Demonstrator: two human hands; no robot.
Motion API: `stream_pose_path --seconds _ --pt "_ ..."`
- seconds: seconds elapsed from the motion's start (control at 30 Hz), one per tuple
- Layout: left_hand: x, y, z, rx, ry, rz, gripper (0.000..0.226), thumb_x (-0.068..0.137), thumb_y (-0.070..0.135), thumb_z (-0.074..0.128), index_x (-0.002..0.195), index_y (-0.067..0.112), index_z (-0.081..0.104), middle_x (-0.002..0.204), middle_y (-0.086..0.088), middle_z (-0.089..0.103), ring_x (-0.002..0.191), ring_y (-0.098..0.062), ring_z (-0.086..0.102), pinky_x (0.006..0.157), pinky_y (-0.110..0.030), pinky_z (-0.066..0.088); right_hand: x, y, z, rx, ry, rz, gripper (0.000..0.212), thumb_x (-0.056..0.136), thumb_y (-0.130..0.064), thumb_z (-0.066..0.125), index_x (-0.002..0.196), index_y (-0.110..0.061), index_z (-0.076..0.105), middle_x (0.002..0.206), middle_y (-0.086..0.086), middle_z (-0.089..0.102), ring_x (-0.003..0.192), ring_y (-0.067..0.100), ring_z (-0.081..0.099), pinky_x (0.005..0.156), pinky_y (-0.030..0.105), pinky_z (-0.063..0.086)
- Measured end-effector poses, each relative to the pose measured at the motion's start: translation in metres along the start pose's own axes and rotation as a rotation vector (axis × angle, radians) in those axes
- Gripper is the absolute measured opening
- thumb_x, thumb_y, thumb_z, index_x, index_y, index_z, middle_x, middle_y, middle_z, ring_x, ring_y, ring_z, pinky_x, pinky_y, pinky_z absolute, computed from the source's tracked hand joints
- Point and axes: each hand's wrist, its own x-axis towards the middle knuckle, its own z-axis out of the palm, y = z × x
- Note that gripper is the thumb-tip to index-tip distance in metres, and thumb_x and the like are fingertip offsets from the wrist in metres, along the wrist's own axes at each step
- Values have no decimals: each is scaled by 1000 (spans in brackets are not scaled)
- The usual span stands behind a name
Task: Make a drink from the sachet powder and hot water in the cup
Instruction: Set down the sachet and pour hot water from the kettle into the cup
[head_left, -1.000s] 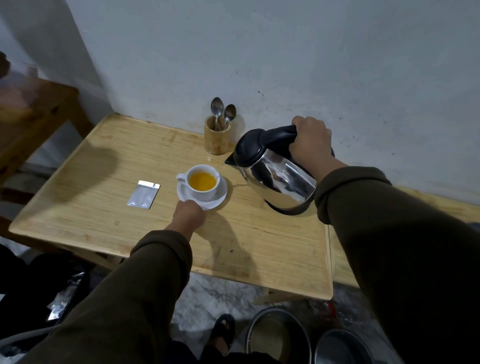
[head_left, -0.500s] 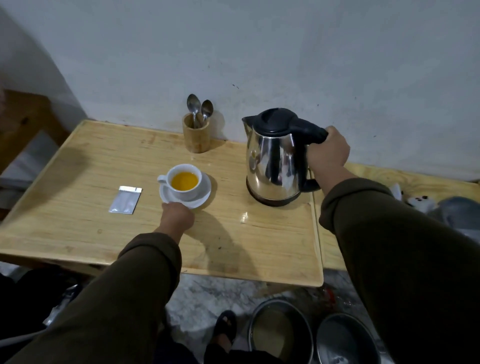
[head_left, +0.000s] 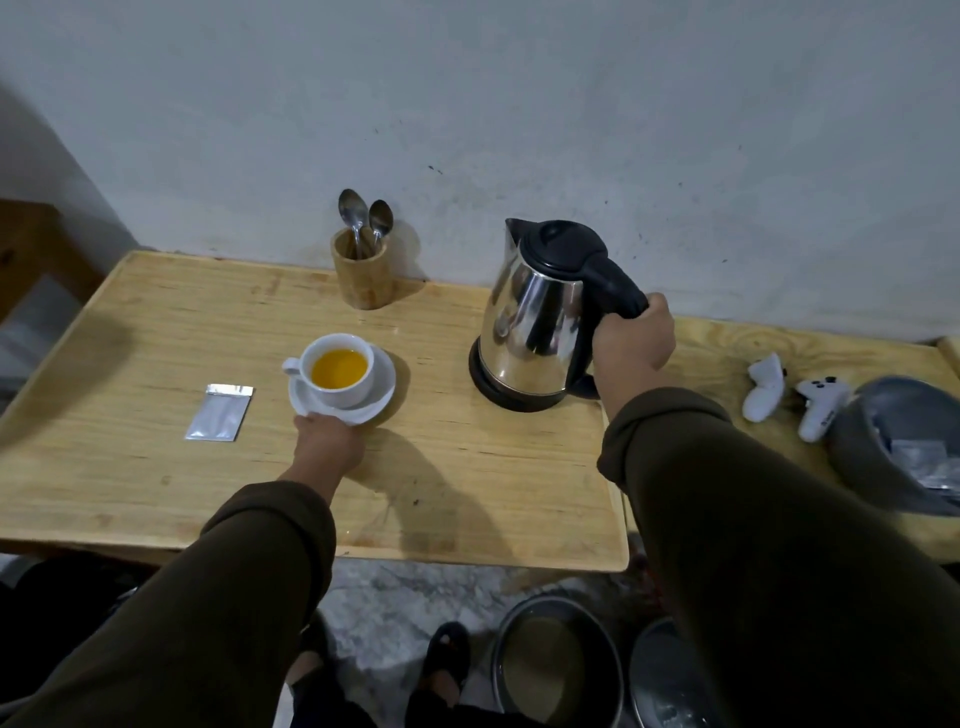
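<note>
A white cup (head_left: 340, 387) holding orange-yellow liquid stands on a white saucer (head_left: 376, 400) near the middle of the wooden table (head_left: 156, 322). My left hand (head_left: 328, 441) grips the saucer's near rim. A steel kettle (head_left: 535, 332) with a black lid and handle stands upright on the table to the right of the cup. My right hand (head_left: 631, 343) is wrapped around the kettle's handle. A silver sachet (head_left: 219, 411) lies flat to the left of the saucer.
A wooden holder (head_left: 362, 275) with two spoons stands by the wall behind the cup. On a second table to the right lie two white controllers (head_left: 789, 397) and a grey bowl (head_left: 878, 457). Metal pots (head_left: 558, 665) sit on the floor below the table's front edge.
The kettle was tilted beside the cup a second ago; it has swung upright and come down onto the table to the right. My left hand has stayed on the saucer.
</note>
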Motion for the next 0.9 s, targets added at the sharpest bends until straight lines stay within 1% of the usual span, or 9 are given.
stream_pose_path --seconds 0.13,0.27,0.47,0.57,0.7,0.8,0.9 --pt "-1 0 -3 -60 -13 -30 67 88 24 56 143 -1 25 140 -21 39 125 -34 47 100 -38 42 -1 -2 7 25 1 20 25 73 0 51 93 -16 56 102 9 65 94 29 63 84 46 56" --pt "-1 -1 -4 -29 -3 -14 60 90 24 51 140 -1 31 139 -21 43 124 -34 48 99 -39 42 -4 1 12 26 18 29 24 74 2 51 91 -15 55 101 10 64 92 30 62 83 45 57" --pt "-2 0 -2 -1 19 -77 55 90 23 48 138 0 37 140 -19 43 124 -35 49 99 -39 42 -6 7 15 -9 25 1 23 74 4 53 87 -15 54 101 10 63 93 31 61 83 43 57" --pt "-1 -2 -3 20 25 -55 49 91 25 48 133 1 43 135 -20 48 123 -35 50 99 -39 42 -6 10 14 -40 27 -7 24 75 5 54 95 -9 57 105 12 62 97 31 60 85 42 56" --pt "-2 -3 -9 142 33 1 37 95 24 42 124 4 52 127 -18 57 119 -33 54 97 -36 42 -6 7 13 -43 3 53 25 78 3 56 101 -7 55 112 13 58 100 31 59 86 43 56" --pt "-5 -2 -15 225 32 14 35 95 21 40 120 3 56 125 -17 59 119 -32 54 97 -35 42 -13 6 13 -9 1 105 35 79 2 57 112 -8 51 121 12 51 111 32 54 93 42 53" --pt "-9 -4 -24 301 30 57 33 97 17 36 119 2 57 125 -16 60 120 -31 54 98 -34 41 -25 6 17 33 25 155 51 82 0 57 130 -8 42 136 11 41 124 31 46 101 41 47"
